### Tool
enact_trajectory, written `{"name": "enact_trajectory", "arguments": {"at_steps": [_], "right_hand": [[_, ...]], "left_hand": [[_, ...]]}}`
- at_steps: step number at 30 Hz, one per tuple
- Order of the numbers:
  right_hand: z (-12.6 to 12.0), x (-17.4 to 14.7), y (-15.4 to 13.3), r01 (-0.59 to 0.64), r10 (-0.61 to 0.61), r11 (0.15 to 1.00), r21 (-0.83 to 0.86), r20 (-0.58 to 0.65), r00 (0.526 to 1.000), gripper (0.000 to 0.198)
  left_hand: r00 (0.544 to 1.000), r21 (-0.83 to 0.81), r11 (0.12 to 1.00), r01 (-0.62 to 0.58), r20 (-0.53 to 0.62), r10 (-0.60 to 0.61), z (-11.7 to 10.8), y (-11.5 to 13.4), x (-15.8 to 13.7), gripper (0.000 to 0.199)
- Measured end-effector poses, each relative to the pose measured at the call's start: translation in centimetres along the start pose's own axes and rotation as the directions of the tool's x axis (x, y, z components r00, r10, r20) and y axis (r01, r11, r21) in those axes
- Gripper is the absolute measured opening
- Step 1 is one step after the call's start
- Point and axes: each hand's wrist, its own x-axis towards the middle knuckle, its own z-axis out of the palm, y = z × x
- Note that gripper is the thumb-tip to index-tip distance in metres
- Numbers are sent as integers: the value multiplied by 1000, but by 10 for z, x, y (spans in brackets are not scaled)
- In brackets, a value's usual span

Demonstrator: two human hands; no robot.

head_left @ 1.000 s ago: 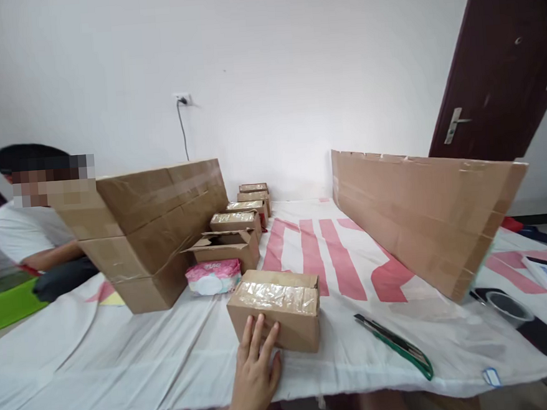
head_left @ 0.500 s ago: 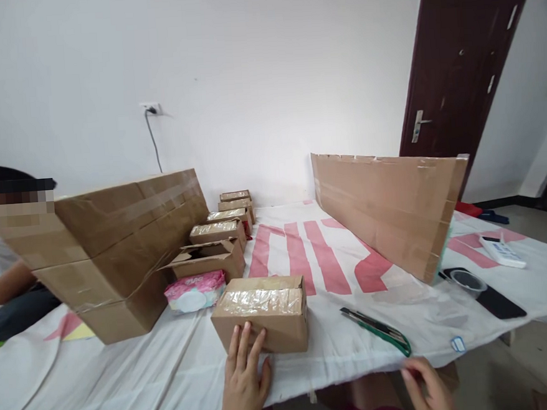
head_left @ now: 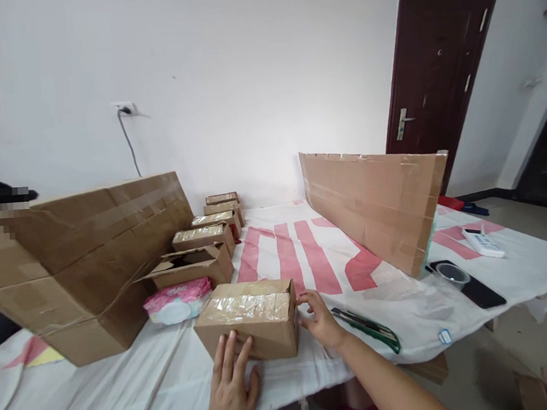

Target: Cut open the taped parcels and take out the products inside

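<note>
A small brown cardboard box (head_left: 252, 331), its top sealed with shiny clear tape, rests near the front edge of the cloth-covered table (head_left: 145, 382). My left hand (head_left: 232, 376) lies against its front side with the fingers spread. At the box's right end is my right hand (head_left: 321, 320), fingers bent and apart, the fingertips at the box's edge. Just right of that hand lies a green utility knife (head_left: 369, 329). Left of the box sits a pink and white soft packet (head_left: 180, 302), in front of an open cardboard box (head_left: 198, 266).
Several small taped boxes (head_left: 203, 236) line up towards the wall. Large stacked cartons (head_left: 102, 242) stand on the left, beside a partly visible person. A tall cardboard panel (head_left: 371, 204) stands on the right, near a black phone (head_left: 483, 293), a tape roll (head_left: 452, 273) and a white device (head_left: 483, 243).
My right hand has moved from the table's front edge, past the knife, up to the right end of the box. My left hand stays on its front. The view has turned slightly right.
</note>
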Motion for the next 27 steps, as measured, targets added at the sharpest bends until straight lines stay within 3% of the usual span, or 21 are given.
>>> {"name": "enact_trajectory", "arguments": {"at_steps": [5,11,16,22,27], "right_hand": [[-3,9,1,43,-40,997,-62,58,998,24],[-2,5,0,113,-106,988,-105,71,992,38],[-4,3,-1,140,-130,983,-120,89,988,23],[-1,0,2,78,-73,996,-41,111,991,15],[3,-3,6,-84,78,993,86,71,994,16]], "left_hand": [[1000,0,1000,12,10,-12,1,-1,0,73],[1000,-13,1000,19,13,-19,0,0,0,72],[1000,-25,999,28,11,-28,0,1,1,72],[1000,-19,1000,25,18,-24,0,0,1,73],[999,-9,1000,26,28,-26,0,0,0,73]]}}
